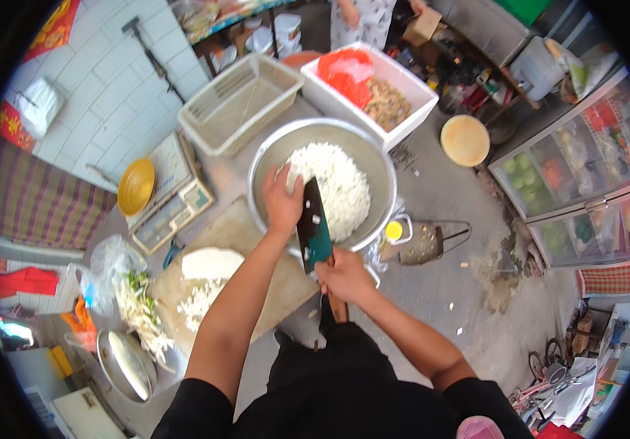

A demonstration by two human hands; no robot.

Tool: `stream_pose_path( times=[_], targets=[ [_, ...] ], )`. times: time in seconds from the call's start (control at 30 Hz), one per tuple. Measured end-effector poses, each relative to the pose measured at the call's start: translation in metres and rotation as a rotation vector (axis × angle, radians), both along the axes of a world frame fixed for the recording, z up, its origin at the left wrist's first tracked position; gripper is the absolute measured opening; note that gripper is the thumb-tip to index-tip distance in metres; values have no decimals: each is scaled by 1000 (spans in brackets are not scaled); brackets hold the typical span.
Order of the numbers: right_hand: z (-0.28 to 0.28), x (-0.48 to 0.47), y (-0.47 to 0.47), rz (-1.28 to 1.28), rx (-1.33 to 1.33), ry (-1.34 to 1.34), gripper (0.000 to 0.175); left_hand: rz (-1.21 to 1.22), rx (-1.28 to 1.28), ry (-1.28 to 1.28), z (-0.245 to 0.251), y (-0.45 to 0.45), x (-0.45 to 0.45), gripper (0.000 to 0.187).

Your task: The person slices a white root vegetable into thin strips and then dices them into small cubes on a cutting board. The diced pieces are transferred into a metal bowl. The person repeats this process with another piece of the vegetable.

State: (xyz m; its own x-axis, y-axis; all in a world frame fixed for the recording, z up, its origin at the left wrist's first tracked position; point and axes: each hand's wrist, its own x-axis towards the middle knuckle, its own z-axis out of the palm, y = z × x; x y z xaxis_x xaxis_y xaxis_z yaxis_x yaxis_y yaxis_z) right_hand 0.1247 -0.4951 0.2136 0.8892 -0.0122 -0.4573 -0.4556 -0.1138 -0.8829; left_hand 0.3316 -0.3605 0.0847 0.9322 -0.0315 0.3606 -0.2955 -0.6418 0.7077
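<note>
My right hand is closed around the wooden handle of a cleaver, whose broad blade lies over the near left part of a big metal bowl. Small bits of white food stick to the blade. Chopped white food is heaped in the bowl. My left hand reaches over the bowl's left side, fingers apart, beside the blade and at the heap's edge; whether it touches the heap is unclear. On the cutting board to the left lie a large white piece and a chopped white pile.
Behind the bowl stand a plastic basket and a white foam box with a red bag. A scale with a yellow dish is at the left, near leafy vegetables and a metal basin. Another person stands beyond the box.
</note>
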Motion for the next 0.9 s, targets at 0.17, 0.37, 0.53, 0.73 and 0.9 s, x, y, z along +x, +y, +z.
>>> stream_pose_path(
  times=[0.17, 0.37, 0.53, 0.73, 0.9],
  targets=[
    [6, -1, -36, -72, -92, -8, 15, -132, 38, -14, -8, 9, 36, 37],
    [5, -16, -50, -196, -51, 59, 20, -254, 72, -74, 52, 103, -8, 28],
    [18, -46, -33, -191, 29, 1, 13, -454, 270, 208, 28, 241, -18, 51],
    [9, -89, 37, -124, 15, 196, 14, -732, 461, 522, -24, 312, -20, 67],
    [-25, -116, 103, -92, 95, 175, 19, -850, 547, 638, -37, 312, -5, 54]
  ],
)
